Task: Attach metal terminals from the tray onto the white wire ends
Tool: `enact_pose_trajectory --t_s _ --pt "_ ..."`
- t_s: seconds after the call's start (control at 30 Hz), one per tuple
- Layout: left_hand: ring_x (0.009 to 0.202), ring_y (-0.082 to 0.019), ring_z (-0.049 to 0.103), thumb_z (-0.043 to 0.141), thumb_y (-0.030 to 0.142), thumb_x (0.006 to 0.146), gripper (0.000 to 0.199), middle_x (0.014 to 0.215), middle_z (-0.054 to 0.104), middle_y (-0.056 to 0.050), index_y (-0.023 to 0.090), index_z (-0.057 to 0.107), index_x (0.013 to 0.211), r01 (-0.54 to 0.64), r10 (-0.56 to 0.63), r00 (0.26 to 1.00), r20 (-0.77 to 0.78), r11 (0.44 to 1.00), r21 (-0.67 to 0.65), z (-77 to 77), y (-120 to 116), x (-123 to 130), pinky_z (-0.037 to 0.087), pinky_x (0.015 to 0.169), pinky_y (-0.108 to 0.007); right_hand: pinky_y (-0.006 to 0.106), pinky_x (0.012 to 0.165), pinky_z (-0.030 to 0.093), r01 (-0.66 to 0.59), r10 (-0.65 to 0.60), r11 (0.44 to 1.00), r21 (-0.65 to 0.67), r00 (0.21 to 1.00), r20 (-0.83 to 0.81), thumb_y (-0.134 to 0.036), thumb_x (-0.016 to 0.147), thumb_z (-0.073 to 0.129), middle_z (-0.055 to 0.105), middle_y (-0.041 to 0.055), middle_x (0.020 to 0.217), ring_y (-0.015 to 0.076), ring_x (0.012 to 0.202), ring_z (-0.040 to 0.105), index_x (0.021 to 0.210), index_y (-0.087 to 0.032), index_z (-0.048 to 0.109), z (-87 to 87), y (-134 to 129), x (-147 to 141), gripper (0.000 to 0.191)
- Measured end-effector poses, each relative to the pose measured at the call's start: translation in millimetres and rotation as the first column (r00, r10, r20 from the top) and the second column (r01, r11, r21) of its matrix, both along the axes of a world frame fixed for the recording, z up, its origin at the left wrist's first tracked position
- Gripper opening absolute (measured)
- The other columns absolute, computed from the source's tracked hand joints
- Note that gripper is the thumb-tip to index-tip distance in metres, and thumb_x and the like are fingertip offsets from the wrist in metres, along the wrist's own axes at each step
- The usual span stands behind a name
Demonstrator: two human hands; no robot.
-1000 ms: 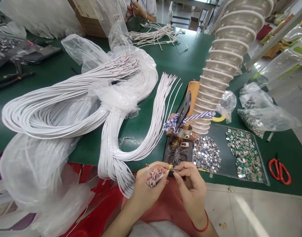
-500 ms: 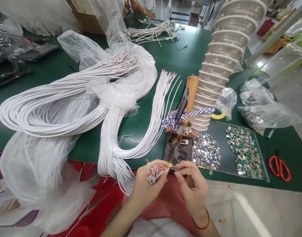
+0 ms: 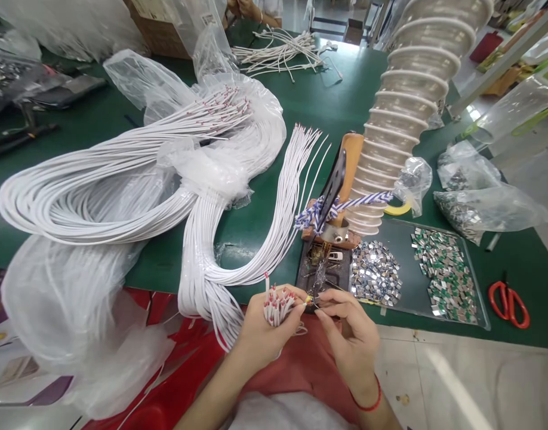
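Observation:
My left hand (image 3: 258,331) is closed around a bundle of white cables (image 3: 277,306) with red-tipped ends standing up out of the fist. Between its thumb and forefinger a small yellow tip (image 3: 308,300) sticks out to the right. Close by on the right, my right hand (image 3: 352,331) has its thumb and fingers drawn together in a pinch; what they hold is too small to make out. Just beyond both hands, a dark tray (image 3: 307,275) holds a soldering iron's stand with an orange handle (image 3: 351,156), tied with blue-and-white cord (image 3: 316,216).
Long white cable bundles (image 3: 99,161) cover the left of the green table. A ribbed hose (image 3: 399,113) comes down at the right. Small metal connectors (image 3: 376,275) and green-backed ones (image 3: 446,278) lie on a tray, with red-handled scissors (image 3: 509,304) beside it. Another person's hands (image 3: 247,9) show at the back.
My fingertips have drawn slightly apart, and the small metal glint between them shows less. The cable bundle in my left hand has tipped slightly left.

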State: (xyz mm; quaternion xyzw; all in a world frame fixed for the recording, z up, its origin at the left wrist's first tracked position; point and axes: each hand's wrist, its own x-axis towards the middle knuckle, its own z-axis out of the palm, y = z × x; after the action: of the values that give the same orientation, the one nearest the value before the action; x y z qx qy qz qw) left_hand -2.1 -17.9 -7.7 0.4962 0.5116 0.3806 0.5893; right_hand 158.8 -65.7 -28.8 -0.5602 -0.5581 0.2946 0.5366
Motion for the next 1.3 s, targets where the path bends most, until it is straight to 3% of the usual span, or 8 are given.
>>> enact_pose_trajectory --t_s 0.6,0.87,1.17,1.3 --pt "0.073 -0.019 0.064 0.068 0.027 0.075 0.013 0.079 0.07 -0.007 0.017 0.064 0.067 0.043 -0.039 0.998 0.038 0.994 -0.099 16.0 16 -1 0.054 0.068 -0.026 0.021 0.088 0.06 -0.06 0.056 0.997 0.047 0.996 0.074 -0.007 0.093 0.07 0.075 0.0019 0.105 0.0136 0.1 0.074 0.09 -0.025 0.072 2.5 16 4 0.018" --pt "0.07 -0.017 0.062 0.067 0.025 0.077 0.009 0.077 0.067 -0.004 0.018 0.064 0.071 0.059 -0.054 0.997 0.058 0.994 -0.092 11.8 15 0 0.051 0.064 -0.025 0.025 0.088 0.061 -0.071 0.07 0.997 0.013 0.997 0.031 -0.008 0.093 0.069 0.075 0.004 0.105 0.0161 0.099 0.073 0.09 -0.025 0.071 1.5 15 5 0.017" --pt "0.072 -0.019 0.062 0.065 0.028 0.075 0.011 0.077 0.068 -0.005 0.018 0.063 0.069 0.047 -0.047 0.999 0.002 0.994 -0.094 11.7 14 2 0.052 0.067 -0.027 0.023 0.086 0.059 -0.09 0.089 0.996 0.025 0.995 0.043 -0.007 0.093 0.069 0.075 0.0031 0.102 0.0144 0.096 0.073 0.088 -0.024 0.071 6.1 20 6 0.018" --pt "0.072 -0.02 0.062 0.065 0.031 0.071 0.015 0.077 0.07 -0.007 0.019 0.061 0.064 0.034 -0.039 0.999 -0.032 0.989 -0.143 8.7 16 3 0.052 0.068 -0.029 0.023 0.081 0.059 -0.024 0.024 0.999 0.042 1.0 0.002 -0.01 0.095 0.066 0.073 0.0023 0.097 0.0148 0.093 0.072 0.088 -0.024 0.069 3.9 15 11 0.016"
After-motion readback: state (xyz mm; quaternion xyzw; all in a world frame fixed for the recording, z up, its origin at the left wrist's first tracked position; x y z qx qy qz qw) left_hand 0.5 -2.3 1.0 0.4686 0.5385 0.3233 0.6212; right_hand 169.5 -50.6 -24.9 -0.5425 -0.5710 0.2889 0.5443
